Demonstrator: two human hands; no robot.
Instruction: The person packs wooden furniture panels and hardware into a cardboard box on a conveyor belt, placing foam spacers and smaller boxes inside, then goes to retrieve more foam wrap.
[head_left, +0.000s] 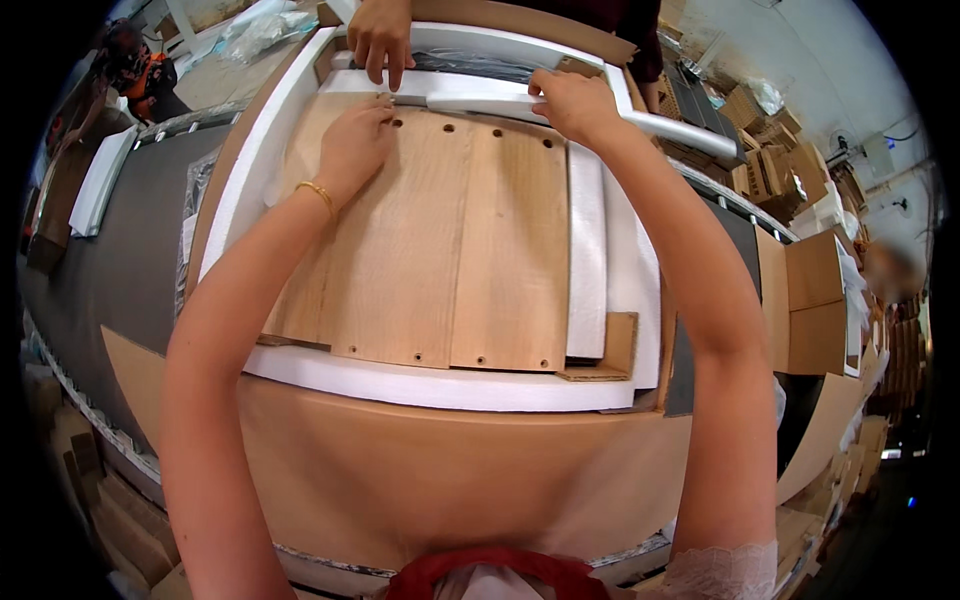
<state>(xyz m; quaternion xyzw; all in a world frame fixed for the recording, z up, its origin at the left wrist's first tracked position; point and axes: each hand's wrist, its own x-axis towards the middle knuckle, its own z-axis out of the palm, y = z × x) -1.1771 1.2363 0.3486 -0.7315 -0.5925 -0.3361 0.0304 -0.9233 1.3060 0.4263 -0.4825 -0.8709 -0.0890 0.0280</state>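
Note:
A light wooden panel (420, 230) with drilled holes along its near and far edges lies inside a large cardboard box lined with white foam. My left hand (357, 148), a thin bracelet on its wrist, rests at the panel's far left corner. Its fingers stretch forward to the edge, beside a white foam strip (480, 103) that runs along the panel's far side. At the right end of that strip, my right hand (580, 105) grips the foam between thumb and fingers. A co-worker's hand (380, 38) hangs over the far left end, fingers pointing down.
White foam (440, 388) borders the panel, and a cardboard corner piece (612, 350) sits at its near right. Near me, a wide box flap (430, 470) folds outward. A dark conveyor (110, 270) runs under the box; an open carton (815, 300) stands at right.

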